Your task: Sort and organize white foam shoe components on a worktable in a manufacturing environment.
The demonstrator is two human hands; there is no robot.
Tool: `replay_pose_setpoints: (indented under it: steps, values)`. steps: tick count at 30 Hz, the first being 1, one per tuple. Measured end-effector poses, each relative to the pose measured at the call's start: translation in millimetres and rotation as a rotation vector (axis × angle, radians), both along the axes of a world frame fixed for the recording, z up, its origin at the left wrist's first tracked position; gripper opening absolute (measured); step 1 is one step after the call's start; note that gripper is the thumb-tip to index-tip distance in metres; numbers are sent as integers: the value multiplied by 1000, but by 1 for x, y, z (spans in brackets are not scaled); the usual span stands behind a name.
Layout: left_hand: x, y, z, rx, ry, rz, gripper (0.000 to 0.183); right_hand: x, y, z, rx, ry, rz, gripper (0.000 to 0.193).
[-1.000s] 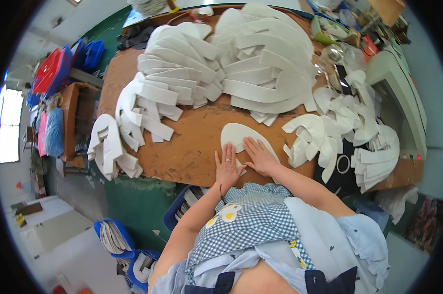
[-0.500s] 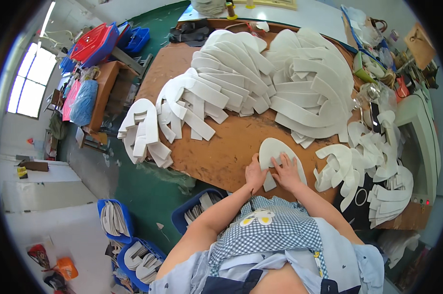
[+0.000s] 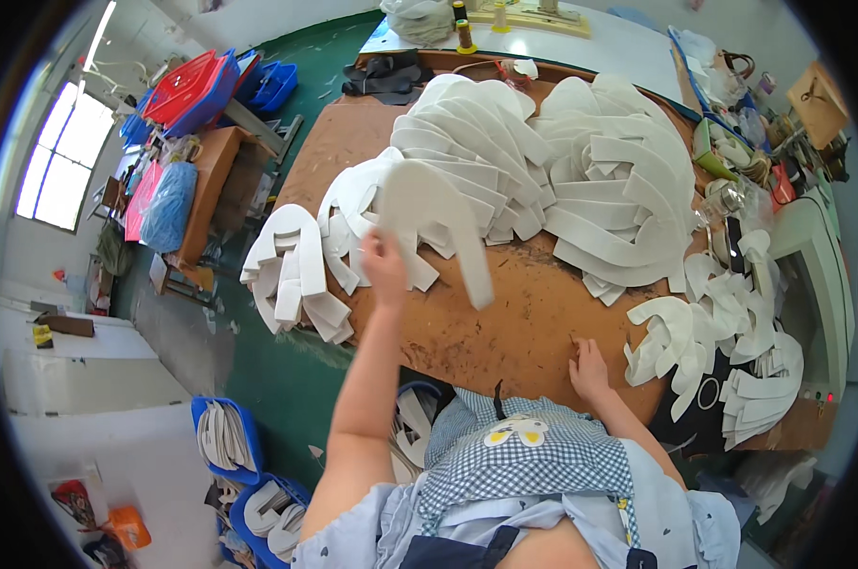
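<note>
Fingers on my left hand (image 3: 376, 243) are closed on one flat, white, U-shaped piece, maybe foam or felt (image 3: 415, 190). It is up in the air over the left part of the big brown bench with dark marks (image 3: 524, 318). The fingers on my right hand (image 3: 581, 353) are loose and hold nothing that I can see, near the front edge. I can't tell if they touch the bench.

I think a lot is done, because two big heaps of flat white curved pieces (image 3: 619, 194) sit at the back. A small white stack (image 3: 292, 270) stands at the left. The piece I hold is not put down yet. Some messy white curly pieces (image 3: 671, 346) lie to my right; maybe those are left, but I can't be sure.

The floor is green (image 3: 292, 375), with blue plastic bins (image 3: 251, 436) of more pieces on my left. A bright window (image 3: 64, 156) is far off.
</note>
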State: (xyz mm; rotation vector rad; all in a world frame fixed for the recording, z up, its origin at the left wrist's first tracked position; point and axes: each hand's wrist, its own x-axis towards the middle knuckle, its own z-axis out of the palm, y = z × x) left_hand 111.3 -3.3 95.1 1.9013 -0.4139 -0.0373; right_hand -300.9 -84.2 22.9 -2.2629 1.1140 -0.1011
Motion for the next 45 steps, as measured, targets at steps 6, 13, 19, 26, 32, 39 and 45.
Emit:
replay_pose_setpoints:
  steps: [6, 13, 19, 26, 32, 39, 45]
  values:
    - [246, 141, -49, 699, -529, 289, 84, 46, -7, 4, 29, 6, 79, 40]
    - [178, 135, -40, 1385, -195, 69, 83, 13, 3, -18, 30, 47, -143, 40]
    - [99, 115, 16, 825, -466, 295, 70, 13, -3, -17, 136, 69, -142, 41]
    - [-143, 49, 28, 275, -489, -147, 57, 71, -4, 49, 931, -588, -178, 48]
    - [-277, 19, -1, 324, 49, -750, 58, 64, -26, 8, 678, -676, -379, 40]
    - [-239, 20, -25, 542, -120, -814, 47, -45, -56, -26, 360, -40, -166, 47]
    - [-244, 23, -60, 743, -93, -677, 75, -74, -59, -2, 188, -57, -193, 29]
